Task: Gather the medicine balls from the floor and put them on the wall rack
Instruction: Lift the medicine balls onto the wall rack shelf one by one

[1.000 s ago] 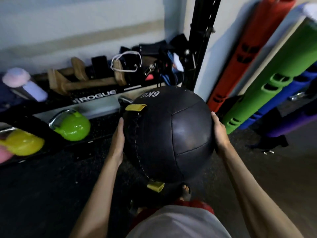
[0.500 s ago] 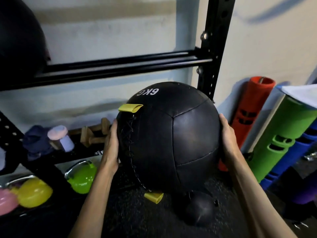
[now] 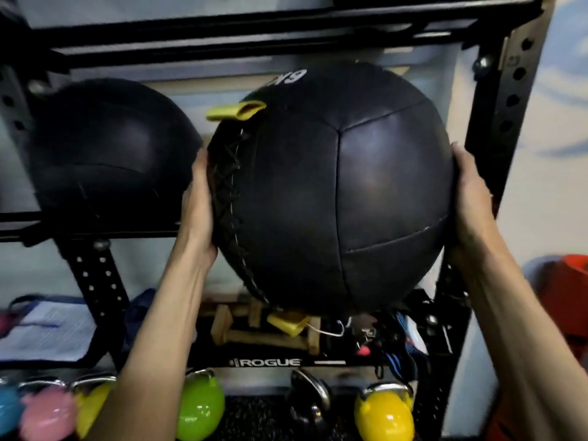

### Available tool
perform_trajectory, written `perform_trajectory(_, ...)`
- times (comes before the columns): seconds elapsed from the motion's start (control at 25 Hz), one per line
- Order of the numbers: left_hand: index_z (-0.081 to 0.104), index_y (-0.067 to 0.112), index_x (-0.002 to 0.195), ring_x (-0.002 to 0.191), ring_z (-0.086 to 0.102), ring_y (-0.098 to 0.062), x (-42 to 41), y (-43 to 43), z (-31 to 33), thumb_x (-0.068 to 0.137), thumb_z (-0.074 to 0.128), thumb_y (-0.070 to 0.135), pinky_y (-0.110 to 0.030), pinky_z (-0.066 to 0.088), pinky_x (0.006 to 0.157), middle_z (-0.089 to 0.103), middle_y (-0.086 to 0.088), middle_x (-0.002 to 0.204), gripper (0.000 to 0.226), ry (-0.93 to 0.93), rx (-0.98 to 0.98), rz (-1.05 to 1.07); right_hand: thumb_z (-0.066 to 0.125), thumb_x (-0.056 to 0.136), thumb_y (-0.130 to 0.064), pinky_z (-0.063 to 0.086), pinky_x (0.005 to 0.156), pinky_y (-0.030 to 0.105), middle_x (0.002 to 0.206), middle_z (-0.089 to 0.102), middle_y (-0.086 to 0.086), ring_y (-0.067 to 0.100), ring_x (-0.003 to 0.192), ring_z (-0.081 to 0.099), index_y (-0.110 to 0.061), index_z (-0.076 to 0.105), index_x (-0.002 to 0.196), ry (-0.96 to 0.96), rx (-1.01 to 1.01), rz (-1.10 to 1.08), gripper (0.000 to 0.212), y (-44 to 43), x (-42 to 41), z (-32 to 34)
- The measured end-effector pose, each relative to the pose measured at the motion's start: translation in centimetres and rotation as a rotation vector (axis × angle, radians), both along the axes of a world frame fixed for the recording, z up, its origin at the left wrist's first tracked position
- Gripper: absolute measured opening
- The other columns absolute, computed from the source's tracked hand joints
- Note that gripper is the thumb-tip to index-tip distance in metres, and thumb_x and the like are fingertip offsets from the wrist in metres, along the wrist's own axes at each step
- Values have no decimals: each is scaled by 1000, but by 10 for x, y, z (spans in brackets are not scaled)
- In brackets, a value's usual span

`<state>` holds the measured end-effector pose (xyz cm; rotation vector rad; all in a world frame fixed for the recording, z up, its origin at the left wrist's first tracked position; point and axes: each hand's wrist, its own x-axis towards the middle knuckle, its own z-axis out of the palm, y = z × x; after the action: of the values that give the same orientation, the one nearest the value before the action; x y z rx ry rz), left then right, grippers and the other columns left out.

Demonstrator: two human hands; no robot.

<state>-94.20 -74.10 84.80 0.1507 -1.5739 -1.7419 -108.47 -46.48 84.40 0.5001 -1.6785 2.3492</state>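
Black steel wall rack (image 3: 254, 46) holds one black leather ball (image 3: 105, 148); left hand (image 3: 199, 198) and right hand (image 3: 471, 202) press flat-palmed against a laced black medicine ball (image 3: 334, 186) between them.

A black medicine ball (image 3: 331, 192), laced down its left side with yellow tabs top and bottom, is being held between the left hand (image 3: 199, 198) and right hand (image 3: 471, 202) before the black wall rack (image 3: 509, 106). A second medicine ball (image 3: 108, 148) is sitting on its rail, left.
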Motion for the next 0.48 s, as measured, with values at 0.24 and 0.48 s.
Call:
perform_trajectory(0.24,71,24,120,107,70,-23,-25,-73,56,90,48,68,-46,52,100,74,-3,114,59,147,29,122,47,90,-63,47,107,42,118,72,-4,16,116,65,-22,71,117,109,10,91,54,-94,-61,62)
perform_trajectory(0.48,66,25,128,112,67,-21,-60,-138,21,69,55,84,-45,50,104,71,1,121,84,106,152,228,43,88,-61,42,111,47,120,71,-4,16,119,62,-21,69,120,224,151,156,58,-167,-121,51)
